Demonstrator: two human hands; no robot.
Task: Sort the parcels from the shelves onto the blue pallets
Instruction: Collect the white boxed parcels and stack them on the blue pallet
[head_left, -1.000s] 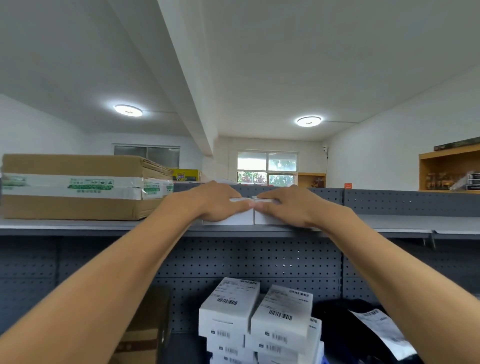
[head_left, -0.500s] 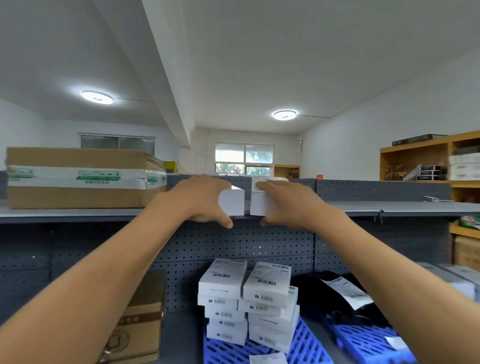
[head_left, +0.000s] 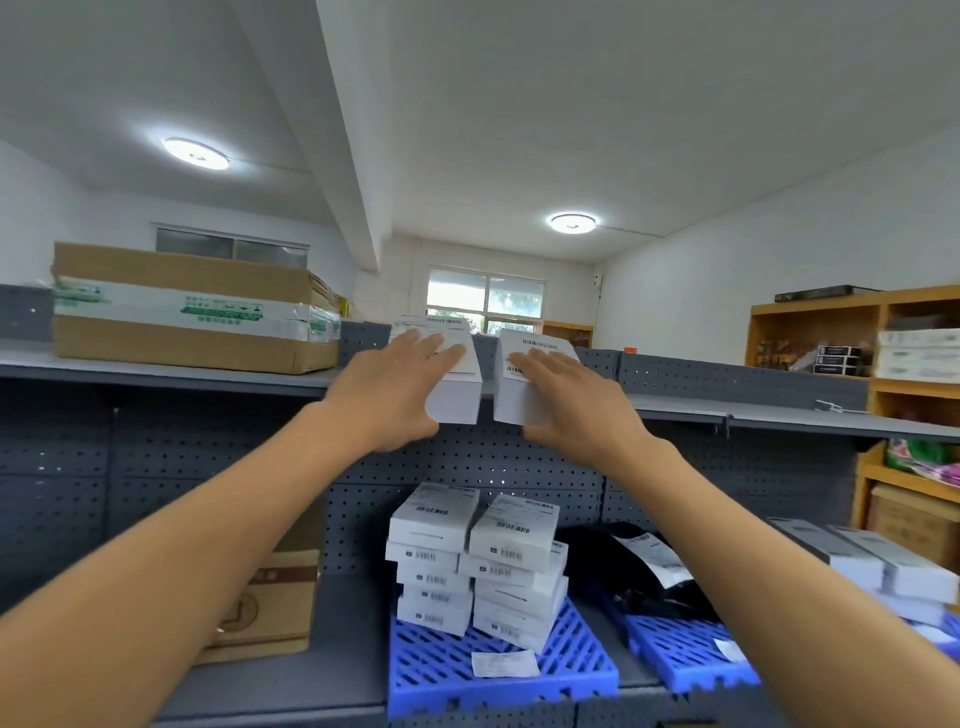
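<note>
My left hand (head_left: 392, 395) grips a small white parcel (head_left: 457, 400) with a barcode label on top. My right hand (head_left: 576, 400) grips a second white parcel (head_left: 519, 400) of the same kind. Both parcels are held side by side in front of the edge of the grey top shelf (head_left: 156, 371), tilted toward me. Below, a blue pallet (head_left: 498, 675) on the lower shelf carries two stacks of several white parcels (head_left: 472, 561). A second blue pallet (head_left: 680, 654) to its right holds black bags (head_left: 639, 571) with a white label.
A large brown carton (head_left: 192, 312) with green-printed tape sits on the top shelf at left. A smaller brown box (head_left: 270, 603) stands on the lower shelf left of the pallets. Long white boxes (head_left: 872, 561) lie at the right. Wooden shelves (head_left: 883, 343) stand at far right.
Both hands have drawn the two white parcels off the top shelf toward me and tipped them so their labels show. The view has dropped, revealing the blue pallets.
</note>
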